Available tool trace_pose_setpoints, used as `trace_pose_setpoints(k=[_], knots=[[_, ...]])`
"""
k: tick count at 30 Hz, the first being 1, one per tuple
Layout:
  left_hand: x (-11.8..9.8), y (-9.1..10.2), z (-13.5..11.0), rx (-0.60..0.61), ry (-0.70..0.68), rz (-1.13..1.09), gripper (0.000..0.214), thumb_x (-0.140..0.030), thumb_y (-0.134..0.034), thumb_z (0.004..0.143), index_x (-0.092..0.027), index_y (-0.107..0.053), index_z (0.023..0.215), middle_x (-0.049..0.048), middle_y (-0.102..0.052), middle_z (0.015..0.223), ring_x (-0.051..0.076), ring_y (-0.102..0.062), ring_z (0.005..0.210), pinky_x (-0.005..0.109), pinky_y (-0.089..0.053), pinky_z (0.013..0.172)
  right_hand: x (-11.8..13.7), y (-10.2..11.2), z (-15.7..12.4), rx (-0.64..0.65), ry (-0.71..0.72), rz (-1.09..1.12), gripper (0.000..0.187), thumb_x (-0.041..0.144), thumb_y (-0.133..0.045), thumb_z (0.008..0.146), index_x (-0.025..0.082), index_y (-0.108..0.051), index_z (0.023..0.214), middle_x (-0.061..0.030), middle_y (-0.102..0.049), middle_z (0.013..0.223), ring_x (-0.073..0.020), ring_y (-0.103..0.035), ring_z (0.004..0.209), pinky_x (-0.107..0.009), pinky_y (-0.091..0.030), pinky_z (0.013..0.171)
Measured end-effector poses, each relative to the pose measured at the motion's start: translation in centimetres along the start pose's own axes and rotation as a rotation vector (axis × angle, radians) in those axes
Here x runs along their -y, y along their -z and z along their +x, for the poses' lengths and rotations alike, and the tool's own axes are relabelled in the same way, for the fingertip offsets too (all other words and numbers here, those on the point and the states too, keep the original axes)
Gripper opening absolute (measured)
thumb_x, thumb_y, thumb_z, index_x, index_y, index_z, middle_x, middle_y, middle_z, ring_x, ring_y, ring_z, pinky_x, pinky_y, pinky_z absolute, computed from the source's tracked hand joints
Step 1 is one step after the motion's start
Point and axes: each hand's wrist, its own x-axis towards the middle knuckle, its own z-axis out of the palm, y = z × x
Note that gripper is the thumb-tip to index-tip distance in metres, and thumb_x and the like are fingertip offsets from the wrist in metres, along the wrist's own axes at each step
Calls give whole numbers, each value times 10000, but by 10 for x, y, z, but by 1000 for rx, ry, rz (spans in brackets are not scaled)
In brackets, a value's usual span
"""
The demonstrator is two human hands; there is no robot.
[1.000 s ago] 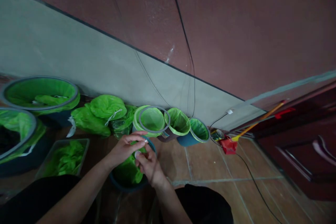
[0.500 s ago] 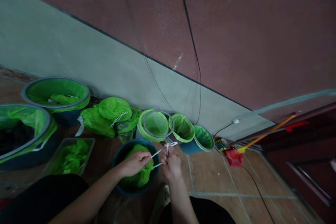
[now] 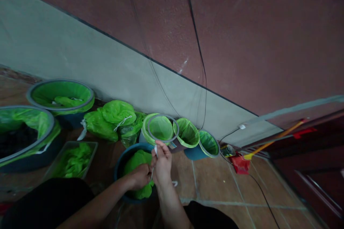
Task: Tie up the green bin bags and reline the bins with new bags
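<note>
In front of me stands a round blue bucket with a green plastic bag bunched inside it. Over the bag, my left hand is closed on a white drawstring. My right hand sits just above and to the right of it, closed, pinching a white end of that drawstring between thumb and fingers. The string runs short between the two hands. Part of the bag is hidden behind my left hand and forearm.
Along the wall stand several bins with green liners, including a grey-rimmed bin and a blue bin. Tied green bags lie left of them. A clear tray holds green plastic. A red dustpan rests on the tiles at right.
My right hand has moved left and closer to my left hand, and my left hand has dropped slightly. The drawstring stretched between them has become shorter. Both hands keep hold of it.
</note>
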Motion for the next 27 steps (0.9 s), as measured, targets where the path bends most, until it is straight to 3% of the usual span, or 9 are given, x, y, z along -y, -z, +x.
trace_pose_setpoints(k=[3,7,10,12,15,19,23,27], knots=[[-5,3,-7,113,-63,75,199,-233,-472,731,-205,-468,534,-12,-433,532,136,-386,527,285,-288,551,10,2,16,-29,-9,46,411,462,-719,657,192,-613,948,105,-460,507,-25,-222,369,-184,-139,374],[-7,8,-9,222,-148,28,170,-267,-494,735,-215,-654,717,-23,-526,596,140,-418,567,269,-310,565,16,18,30,-55,7,125,338,359,-723,636,197,-625,916,95,-484,548,-28,-246,393,-181,-148,384],[-4,6,-5,194,-126,19,238,-358,-499,781,-201,-577,621,-35,-424,557,126,-355,552,268,-268,542,12,32,38,-62,-1,156,311,358,-734,658,197,-630,902,86,-511,586,-40,-321,417,-179,-219,394],[-1,3,-1,120,-73,8,337,-407,-476,812,-203,-466,544,-35,-360,537,122,-333,550,267,-248,533,5,41,39,-51,-13,149,304,394,-733,692,203,-630,904,57,-577,649,-70,-478,501,-190,-369,474],[4,1,5,-2,-3,-21,352,-417,-470,811,-210,-414,532,-34,-363,533,126,-359,565,258,-258,538,-13,55,29,-69,-48,-44,399,534,-657,777,204,-647,1002,-42,-709,897,-173,-668,817,-290,-514,715],[8,5,9,-131,42,-72,334,-412,-432,815,-211,-462,550,-21,-460,556,141,-442,586,262,-313,577,-41,74,-1,-68,41,-532,513,629,-547,844,188,-685,1067,-124,-729,1053,-253,-675,1007,-370,-498,884],[11,6,10,-185,83,-91,357,-436,-424,819,-211,-503,553,-15,-483,530,151,-473,583,267,-330,580,-57,87,-31,-41,243,-816,391,526,-586,859,211,-699,1062,-121,-737,1039,-258,-692,948,-351,-504,846],[16,4,12,-167,100,-114,366,-463,-452,798,-205,-537,553,-16,-484,508,148,-475,561,260,-327,565,-62,95,-40,1,243,-910,361,485,-525,903,214,-695,1069,-101,-753,929,-242,-710,802,-320,-508,727]])
